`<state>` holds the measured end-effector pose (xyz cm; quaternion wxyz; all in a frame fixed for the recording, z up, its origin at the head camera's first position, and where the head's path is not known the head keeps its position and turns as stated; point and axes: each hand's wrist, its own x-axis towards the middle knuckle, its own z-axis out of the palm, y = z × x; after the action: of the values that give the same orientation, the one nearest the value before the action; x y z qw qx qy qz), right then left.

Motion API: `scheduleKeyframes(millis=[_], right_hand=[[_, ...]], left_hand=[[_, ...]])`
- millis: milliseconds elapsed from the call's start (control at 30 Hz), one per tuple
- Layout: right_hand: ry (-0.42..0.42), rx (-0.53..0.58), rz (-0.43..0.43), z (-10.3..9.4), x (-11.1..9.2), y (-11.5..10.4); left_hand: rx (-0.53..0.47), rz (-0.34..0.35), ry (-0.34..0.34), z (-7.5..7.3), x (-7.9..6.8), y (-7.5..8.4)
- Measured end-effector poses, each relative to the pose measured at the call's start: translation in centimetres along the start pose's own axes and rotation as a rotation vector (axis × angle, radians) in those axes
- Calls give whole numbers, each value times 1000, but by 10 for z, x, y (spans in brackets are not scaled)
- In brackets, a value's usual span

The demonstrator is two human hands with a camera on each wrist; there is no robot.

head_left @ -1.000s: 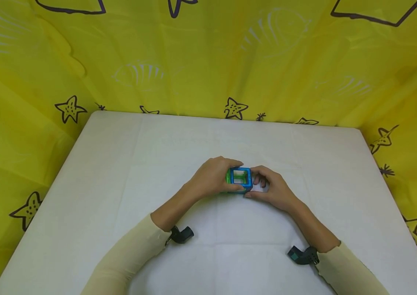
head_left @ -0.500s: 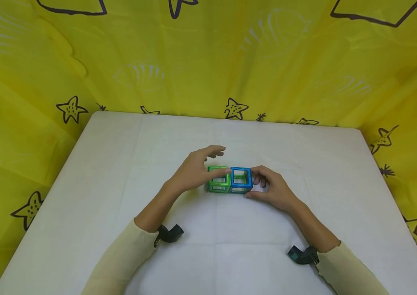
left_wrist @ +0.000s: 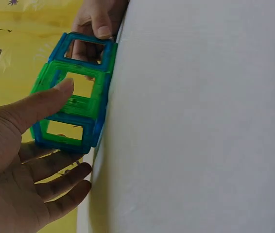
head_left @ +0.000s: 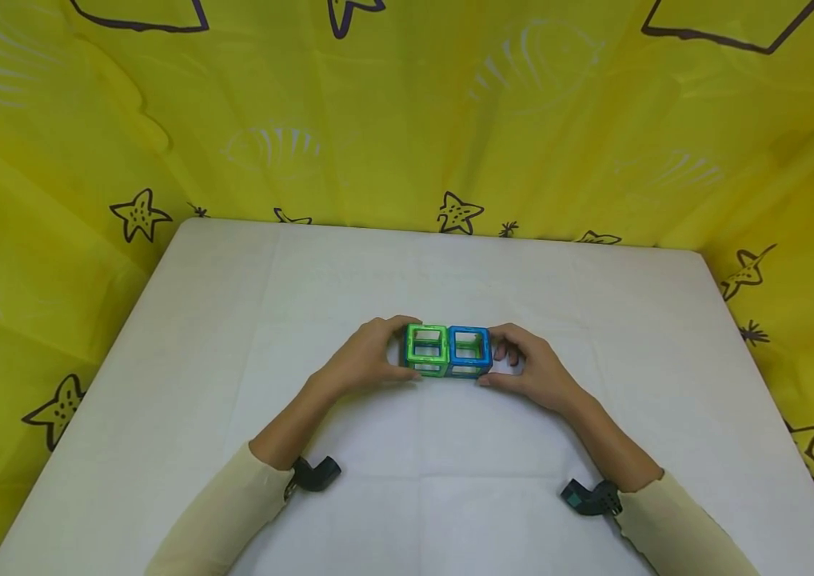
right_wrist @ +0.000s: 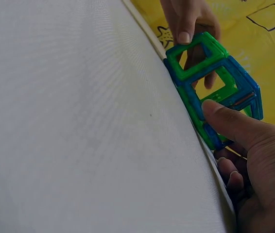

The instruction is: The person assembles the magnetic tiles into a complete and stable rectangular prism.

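Observation:
Two open-framed cubes of magnetic tiles stand side by side, touching, on the white table. The left cube (head_left: 427, 360) has a green frame on top, the right cube (head_left: 470, 363) a blue one. Around the left cube's outer end my left hand (head_left: 360, 356) holds it, thumb at the front and index finger at the back. My right hand (head_left: 536, 372) grips the right cube's outer end likewise, with its other fingers curled beneath. The left wrist view shows the left thumb (left_wrist: 62, 92) against a green tile; in the right wrist view the right thumb (right_wrist: 220, 114) lies on a blue frame.
The white cloth-covered table (head_left: 407, 512) spreads around the cubes. A yellow curtain (head_left: 378, 104) with drawn stars and fish hangs behind it and along both sides. Dark wrist cameras sit at the left sleeve (head_left: 209, 512) and the right sleeve (head_left: 688, 524).
My left hand has let go near the joint of the cubes, lifted and moved left, then taken hold of the left cube's outer end. The right hand and the cubes stay in place.

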<state>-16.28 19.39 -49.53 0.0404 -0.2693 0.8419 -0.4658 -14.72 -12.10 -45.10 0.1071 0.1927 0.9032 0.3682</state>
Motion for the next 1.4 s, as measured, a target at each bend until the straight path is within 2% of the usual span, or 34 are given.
scheduleKeyframes(millis=[200, 700, 1133, 1400], right_hand=[[11, 16, -7, 2, 0, -1], [28, -8, -23, 2, 0, -3], [35, -27, -7, 2, 2, -4], [35, -26, -14, 3, 1, -3]], left_hand=[[-8, -14, 39, 4, -2, -3], [-57, 19, 107, 7, -2, -7], [-54, -21, 115, 5, 0, -5], [-49, -20, 122, 6, 1, -7]])
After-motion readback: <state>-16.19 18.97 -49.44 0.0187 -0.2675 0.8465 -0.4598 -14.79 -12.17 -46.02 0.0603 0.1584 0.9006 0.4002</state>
